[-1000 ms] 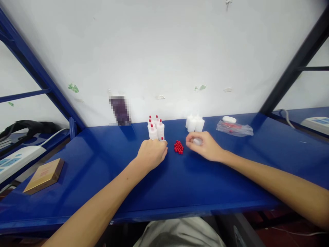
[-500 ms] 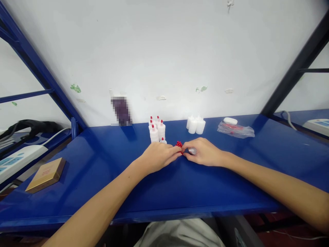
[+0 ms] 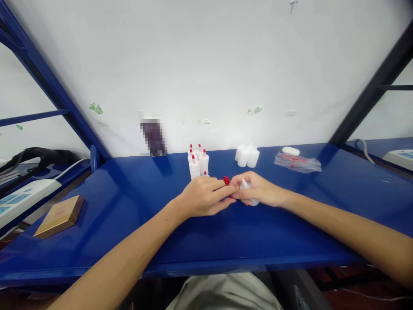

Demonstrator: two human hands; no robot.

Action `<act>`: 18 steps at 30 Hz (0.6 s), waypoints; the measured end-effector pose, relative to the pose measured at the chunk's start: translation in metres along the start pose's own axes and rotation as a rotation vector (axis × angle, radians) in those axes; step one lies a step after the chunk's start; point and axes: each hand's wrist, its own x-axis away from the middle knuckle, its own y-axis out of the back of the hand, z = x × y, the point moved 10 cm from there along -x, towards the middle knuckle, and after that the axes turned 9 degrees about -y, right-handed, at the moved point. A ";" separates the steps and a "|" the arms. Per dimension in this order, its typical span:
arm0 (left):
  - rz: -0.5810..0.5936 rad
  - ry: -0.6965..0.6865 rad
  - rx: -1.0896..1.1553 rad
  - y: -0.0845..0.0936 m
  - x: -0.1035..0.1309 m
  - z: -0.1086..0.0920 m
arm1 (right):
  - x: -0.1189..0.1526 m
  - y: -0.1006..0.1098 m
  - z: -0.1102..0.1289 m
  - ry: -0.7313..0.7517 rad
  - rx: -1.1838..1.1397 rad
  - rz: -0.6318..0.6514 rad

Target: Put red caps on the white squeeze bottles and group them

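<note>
My right hand [image 3: 263,189] is closed around a small white squeeze bottle [image 3: 254,201], whose bare pointed nozzle [image 3: 244,184] tilts up and to the left. Its fingertips meet those of my left hand [image 3: 206,196]. My left fingers are pinched together, with a bit of a red cap [image 3: 231,196] showing at their tips. Just behind them lies a cluster of small red caps [image 3: 226,180]. Beyond my left hand stand several white bottles with red caps [image 3: 195,168], one partly hidden by the hand.
Several white bottles without red caps [image 3: 248,156] stand near the wall. Right of them are a clear plastic bag with red pieces [image 3: 298,162] and a white oval object [image 3: 291,151]. A gold box [image 3: 60,216] lies on the left of the blue table [image 3: 245,241]. Power strips flank both sides.
The white bottle has come upright into my right hand's grasp, its nozzle now showing. My left fingers have shifted right from the cap cluster to the right hand.
</note>
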 end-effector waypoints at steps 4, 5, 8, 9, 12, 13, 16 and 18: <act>-0.102 0.007 -0.077 0.007 0.002 0.001 | -0.001 0.001 -0.001 0.011 -0.145 0.005; -0.123 0.018 -0.073 0.009 0.002 0.003 | -0.001 0.001 -0.001 0.011 -0.161 0.014; -0.142 0.040 -0.037 0.010 0.004 0.007 | 0.000 -0.003 -0.001 0.021 -0.204 0.070; -0.135 0.042 -0.023 0.009 0.003 0.008 | 0.000 -0.004 -0.001 0.022 -0.225 0.090; -0.127 0.042 -0.007 0.009 0.003 0.010 | 0.000 -0.008 -0.004 0.002 -0.281 0.143; -0.140 0.037 -0.013 0.011 0.003 0.010 | 0.000 -0.009 -0.005 -0.006 -0.285 0.156; -0.220 0.015 -0.036 0.020 0.004 0.007 | 0.002 -0.005 0.000 0.044 -0.166 0.112; -0.257 0.001 -0.015 0.024 0.004 0.006 | 0.007 0.001 0.010 0.131 0.058 -0.006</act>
